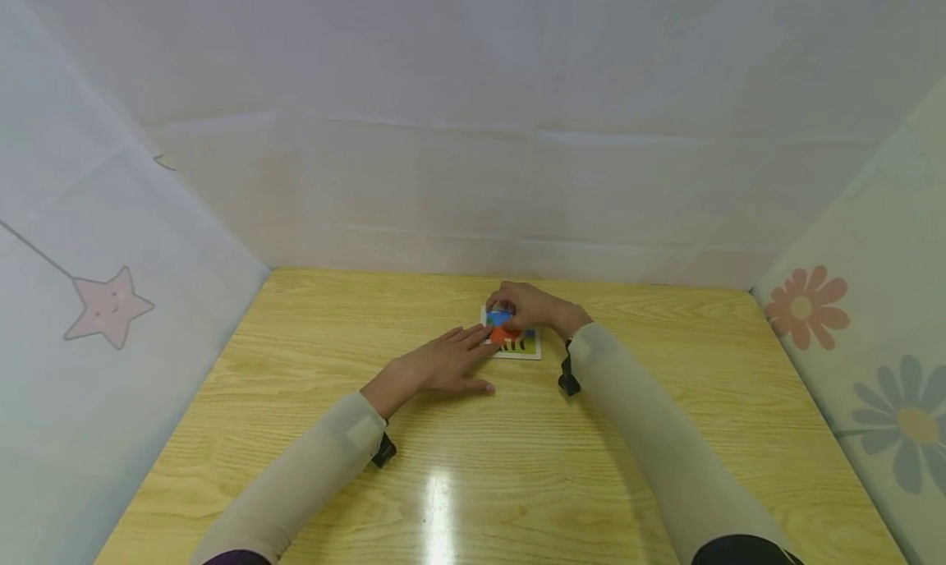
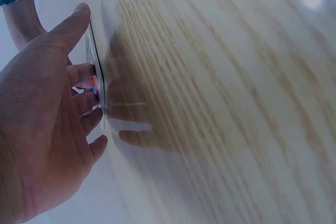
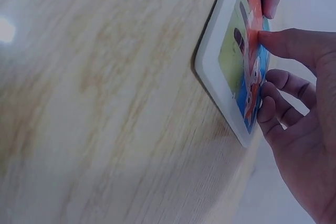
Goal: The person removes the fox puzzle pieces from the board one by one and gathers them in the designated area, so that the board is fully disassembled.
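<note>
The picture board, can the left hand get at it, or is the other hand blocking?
Yes, it looks so: the left hand touches the left side of the picture board. The right hand is there too, but farther back, and doesn't seem to block it.

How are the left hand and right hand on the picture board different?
The left hand stretches its fingers out; the right hand curls its fingers. The left hand crosses the left edge of the picture board; the right hand is over its far edge. Both touch it.
</note>
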### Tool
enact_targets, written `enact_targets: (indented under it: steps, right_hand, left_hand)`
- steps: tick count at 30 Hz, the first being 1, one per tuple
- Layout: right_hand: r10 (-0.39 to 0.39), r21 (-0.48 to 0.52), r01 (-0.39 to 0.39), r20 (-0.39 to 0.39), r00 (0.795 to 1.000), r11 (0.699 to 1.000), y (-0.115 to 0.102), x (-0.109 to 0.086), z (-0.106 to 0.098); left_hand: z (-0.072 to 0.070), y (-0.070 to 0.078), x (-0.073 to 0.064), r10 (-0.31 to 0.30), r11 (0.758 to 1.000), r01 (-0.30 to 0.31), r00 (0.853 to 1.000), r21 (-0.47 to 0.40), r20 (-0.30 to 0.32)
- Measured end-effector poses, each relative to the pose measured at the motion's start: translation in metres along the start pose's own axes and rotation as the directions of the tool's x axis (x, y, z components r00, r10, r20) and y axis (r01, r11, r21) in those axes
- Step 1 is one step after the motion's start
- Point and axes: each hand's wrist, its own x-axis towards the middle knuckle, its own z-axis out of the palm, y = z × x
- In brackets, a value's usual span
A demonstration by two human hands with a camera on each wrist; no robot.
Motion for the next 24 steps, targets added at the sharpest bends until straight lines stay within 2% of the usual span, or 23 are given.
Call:
enact_targets:
  steps: [6,13,24]
  right_hand:
    - [0.009,-0.001,-0.009,0.016,1.000,1.000,-0.0017,0.0004,-0.0015]
    - [0.054,0.052,-0.056,0.036,0.998,0.997,-0.0054,0.0002,-0.0027]
    - [0.024,0.018,-0.024,0.013,1.000,1.000,-0.0044,0.0038,-0.0017]
  left_hand:
    - [-0.0008,0.0002,0.0010,-0.010,1.000,0.010,1.000,0.002,0.010]
    - [-0.0013,0.0013,0.0025,-0.005,1.000,0.005,1.000,0.004,0.016]
    - [0.0004,0.0008,0.0031,-0.018,1.000,0.017,1.000,0.003,0.020]
